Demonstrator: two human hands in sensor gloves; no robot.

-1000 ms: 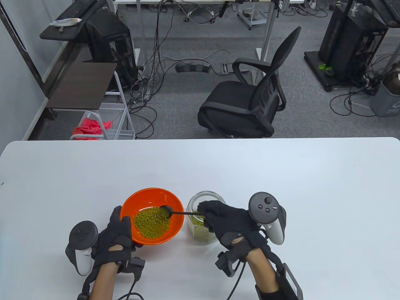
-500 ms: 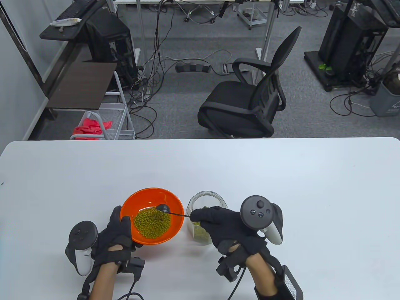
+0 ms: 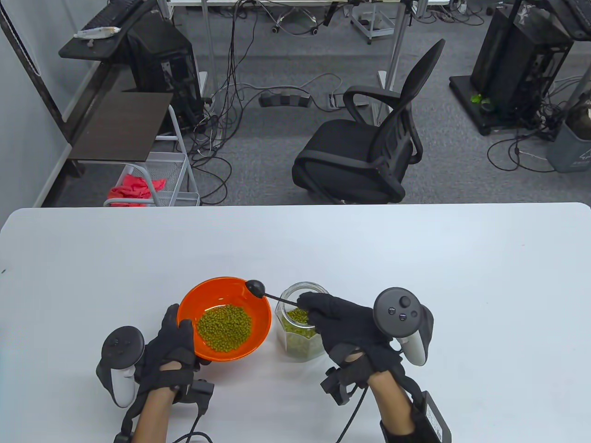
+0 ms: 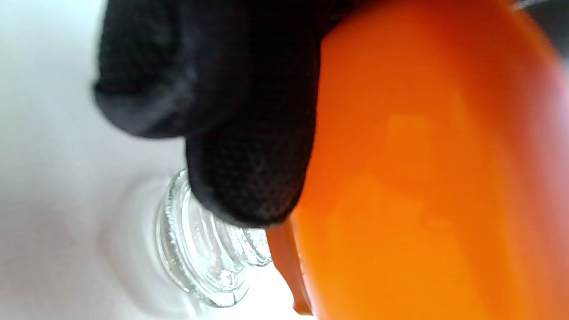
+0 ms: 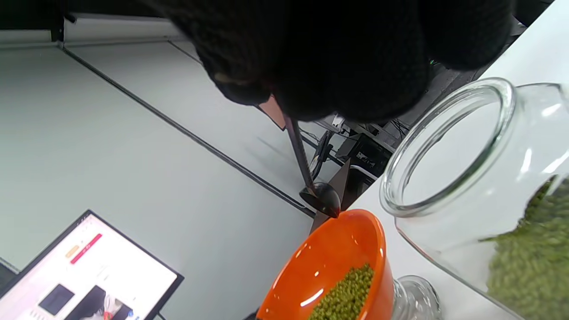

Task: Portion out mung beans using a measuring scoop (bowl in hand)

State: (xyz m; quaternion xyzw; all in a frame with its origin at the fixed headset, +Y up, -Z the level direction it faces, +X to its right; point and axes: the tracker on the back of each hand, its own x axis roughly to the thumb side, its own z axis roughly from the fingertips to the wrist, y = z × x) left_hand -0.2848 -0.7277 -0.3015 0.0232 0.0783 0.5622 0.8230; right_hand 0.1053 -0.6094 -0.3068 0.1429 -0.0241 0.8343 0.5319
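From above, your left hand (image 3: 171,350) grips the orange bowl (image 3: 225,318) of mung beans (image 3: 225,326); your right hand (image 3: 344,325) pinches the scoop (image 3: 255,287) over its far rim, beside the jar (image 3: 300,325). Only the left wrist view shows fingers (image 4: 249,178) on the bowl's underside. The right wrist view shows the scoop tilted.

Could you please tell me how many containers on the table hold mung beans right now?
2: the orange bowl, gripped by the left hand, and the open glass jar just right of it, under the right hand.
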